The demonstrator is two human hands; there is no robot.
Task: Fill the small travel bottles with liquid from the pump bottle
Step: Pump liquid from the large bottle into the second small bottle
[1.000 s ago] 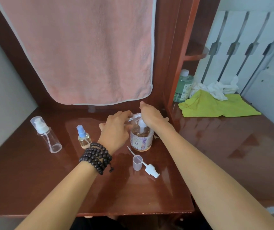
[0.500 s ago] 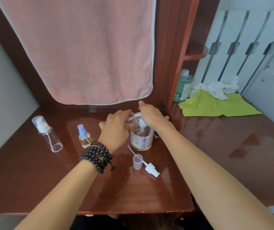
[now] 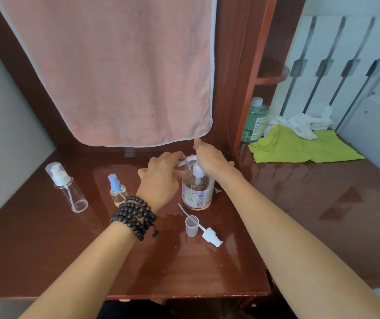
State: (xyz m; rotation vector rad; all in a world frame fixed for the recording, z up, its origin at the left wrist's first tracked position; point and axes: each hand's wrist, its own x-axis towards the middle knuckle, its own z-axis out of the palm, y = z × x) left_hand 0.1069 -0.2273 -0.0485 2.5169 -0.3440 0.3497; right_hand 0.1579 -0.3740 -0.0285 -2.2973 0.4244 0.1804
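Observation:
A clear pump bottle (image 3: pixel 197 194) with amber liquid and a flowered label stands mid-table. My right hand (image 3: pixel 209 157) lies over its white pump head, fingers bent down on it. My left hand (image 3: pixel 161 178) grips a small clear travel bottle (image 3: pixel 185 162), tilted with its open neck at the pump spout. The bottle's body is mostly hidden by my fingers. Its removed white spray cap (image 3: pixel 212 236) with tube lies in front, beside a small clear cup-shaped lid (image 3: pixel 191 225). A blue-capped spray bottle (image 3: pixel 117 191) and an empty clear pump travel bottle (image 3: pixel 67 187) stand to the left.
A pink towel (image 3: pixel 115 70) hangs behind the table. At the right, a green bottle (image 3: pixel 254 120), a yellow-green cloth (image 3: pixel 299 148) and white rags (image 3: pixel 304 124) lie on the side shelf. The wooden table's front edge (image 3: pixel 184 295) runs below my forearms.
Hardly anything differs; both hands stay at the pump bottle, with the small bottle still at the spout.

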